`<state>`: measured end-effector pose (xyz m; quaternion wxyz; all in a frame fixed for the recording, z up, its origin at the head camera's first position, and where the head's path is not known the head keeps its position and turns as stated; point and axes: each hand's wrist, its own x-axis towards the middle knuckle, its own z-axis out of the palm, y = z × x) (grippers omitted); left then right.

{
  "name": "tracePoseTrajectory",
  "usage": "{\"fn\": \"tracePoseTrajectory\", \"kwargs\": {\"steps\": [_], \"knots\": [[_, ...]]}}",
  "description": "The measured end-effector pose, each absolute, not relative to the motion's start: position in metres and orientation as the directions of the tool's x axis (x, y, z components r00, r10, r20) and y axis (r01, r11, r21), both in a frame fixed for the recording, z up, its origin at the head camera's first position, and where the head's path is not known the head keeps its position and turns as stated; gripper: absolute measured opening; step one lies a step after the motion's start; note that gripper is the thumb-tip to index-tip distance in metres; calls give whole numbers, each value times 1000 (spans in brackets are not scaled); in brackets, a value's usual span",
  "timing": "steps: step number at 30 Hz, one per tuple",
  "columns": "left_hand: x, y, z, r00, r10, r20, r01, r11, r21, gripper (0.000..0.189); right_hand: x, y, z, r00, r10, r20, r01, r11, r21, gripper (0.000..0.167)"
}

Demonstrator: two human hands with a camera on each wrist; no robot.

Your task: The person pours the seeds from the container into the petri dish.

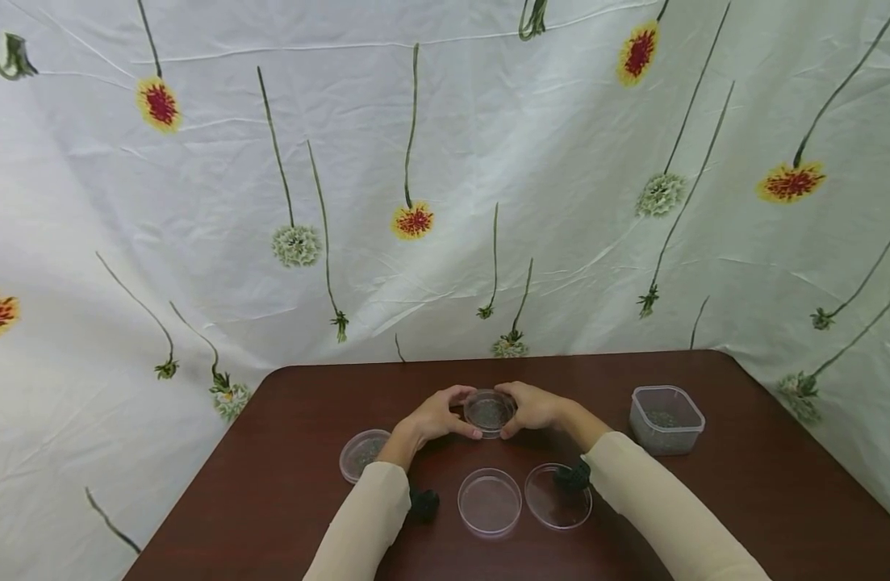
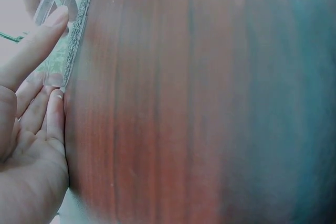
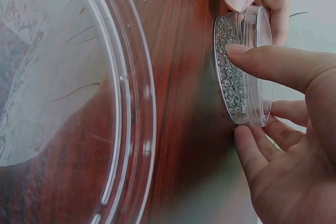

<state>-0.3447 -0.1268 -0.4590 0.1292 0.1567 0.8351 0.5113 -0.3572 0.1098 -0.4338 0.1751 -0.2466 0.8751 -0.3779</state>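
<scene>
Near the far edge of the table, both hands hold a round clear petri dish (image 1: 490, 410) with grey-green granules in it. My left hand (image 1: 437, 418) grips its left side, the thumb on the near rim and fingers round the far side. From the right, my right hand (image 1: 533, 406) holds the opposite side in the same way. Seen close in the right wrist view, the petri dish (image 3: 233, 95) has granules spread over its bottom and a clear rim above them, with the thumb against its wall. In the left wrist view the petri dish (image 2: 76, 35) stands low at the tabletop.
Two clear petri dish parts, one (image 1: 490, 528) in front and another (image 1: 539, 516) beside it, lie nearer me. Left of my forearm sits a petri dish with granules (image 1: 357, 456), partly covered by the arm. A square plastic tub (image 1: 666, 444) holding granules stands at the right.
</scene>
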Motion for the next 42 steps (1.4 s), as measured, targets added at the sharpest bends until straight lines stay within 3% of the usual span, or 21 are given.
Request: {"fn": "tracePoseTrajectory", "kwargs": {"steps": [9, 42], "knots": [[-347, -129, -460, -910, 409, -59, 130, 418, 899, 82, -357, 109, -433, -811, -575, -106, -331, 601, -727, 92], [-347, -130, -460, -898, 435, -59, 118, 370, 922, 86, -357, 115, -434, -823, -554, -128, -268, 577, -772, 95]]}}
